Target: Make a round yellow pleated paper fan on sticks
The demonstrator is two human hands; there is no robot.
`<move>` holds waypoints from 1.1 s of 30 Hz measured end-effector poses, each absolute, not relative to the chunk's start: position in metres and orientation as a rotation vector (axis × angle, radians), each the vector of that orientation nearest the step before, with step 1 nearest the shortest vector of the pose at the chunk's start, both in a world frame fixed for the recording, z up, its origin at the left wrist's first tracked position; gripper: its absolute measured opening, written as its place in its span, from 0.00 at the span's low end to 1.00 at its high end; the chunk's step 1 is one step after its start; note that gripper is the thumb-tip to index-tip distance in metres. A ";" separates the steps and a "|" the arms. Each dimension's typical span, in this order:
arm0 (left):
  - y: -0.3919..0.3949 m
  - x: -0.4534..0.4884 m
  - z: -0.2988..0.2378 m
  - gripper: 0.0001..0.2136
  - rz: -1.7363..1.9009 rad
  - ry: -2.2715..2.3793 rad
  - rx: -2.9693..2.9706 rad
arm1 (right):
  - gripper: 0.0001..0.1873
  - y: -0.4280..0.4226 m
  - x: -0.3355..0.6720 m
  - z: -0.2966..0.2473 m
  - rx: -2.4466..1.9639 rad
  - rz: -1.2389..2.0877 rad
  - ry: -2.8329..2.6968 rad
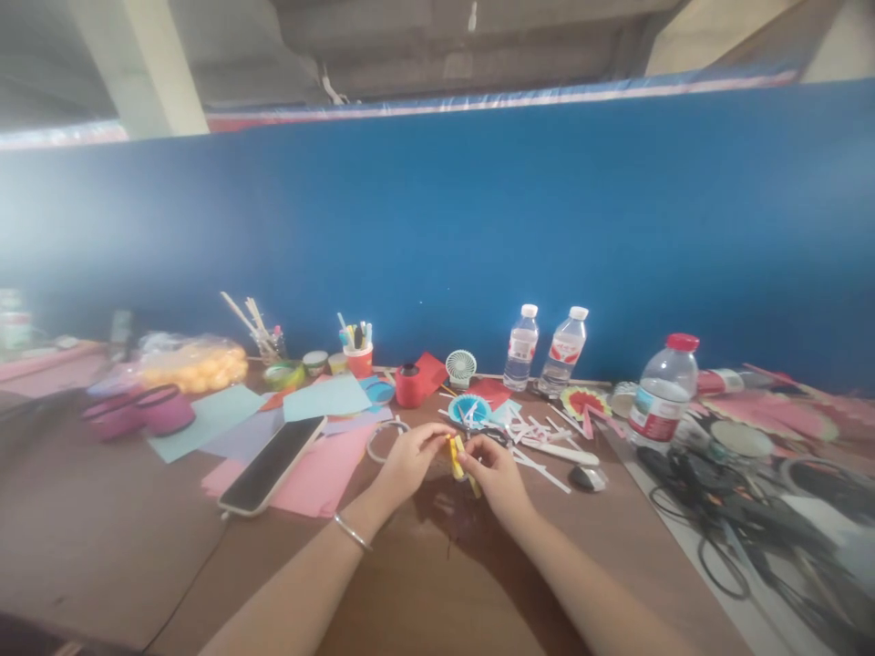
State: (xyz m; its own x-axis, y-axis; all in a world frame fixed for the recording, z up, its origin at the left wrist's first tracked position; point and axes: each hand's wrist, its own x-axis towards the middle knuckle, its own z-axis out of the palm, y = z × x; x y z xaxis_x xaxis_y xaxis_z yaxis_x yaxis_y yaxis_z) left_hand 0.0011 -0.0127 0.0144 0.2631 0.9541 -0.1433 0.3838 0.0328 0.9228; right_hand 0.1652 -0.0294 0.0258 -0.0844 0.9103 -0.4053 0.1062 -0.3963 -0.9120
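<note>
- The left hand [408,460] and the right hand [497,472] meet over the middle of the brown table [437,592], fingers curled in and pinched together on a small yellow paper piece [457,458] held between them, just above the tabletop.
- The left wrist wears a thin bracelet [352,532].
- The step in hand looks like folding or pleating the yellow piece; the picture is too small to tell how far the folds have gone.
- The next move would call for a firm pinch from one hand while the other creases, with the piece kept off the clutter.
- Just beyond the hands lie white paper strips [540,437] and a blue pleated paper disc [468,409].
- To the left, a phone [272,465] rests on pink paper sheets [321,474].
- Far along the blue partition stand two water bottles [543,351], a small white fan [460,368] and a red cup of pens [358,357].
- On the right sits a larger red-capped bottle [662,394], near a tangle of black cables [738,519].
</note>
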 end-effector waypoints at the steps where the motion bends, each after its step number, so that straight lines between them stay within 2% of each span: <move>1: -0.014 0.002 0.013 0.11 0.717 1.292 1.499 | 0.14 -0.030 0.165 0.027 -1.515 1.567 -1.096; 21: -0.017 0.009 0.009 0.12 0.814 1.143 0.975 | 0.18 -0.033 0.161 0.023 -1.432 1.737 -0.694; 27: -0.024 0.020 0.014 0.13 0.857 1.000 0.819 | 0.19 -0.035 0.156 0.025 -1.443 1.685 -0.695; 33: -0.025 0.023 0.012 0.10 0.862 1.081 0.807 | 0.16 -0.033 0.156 0.029 -1.503 1.539 -0.766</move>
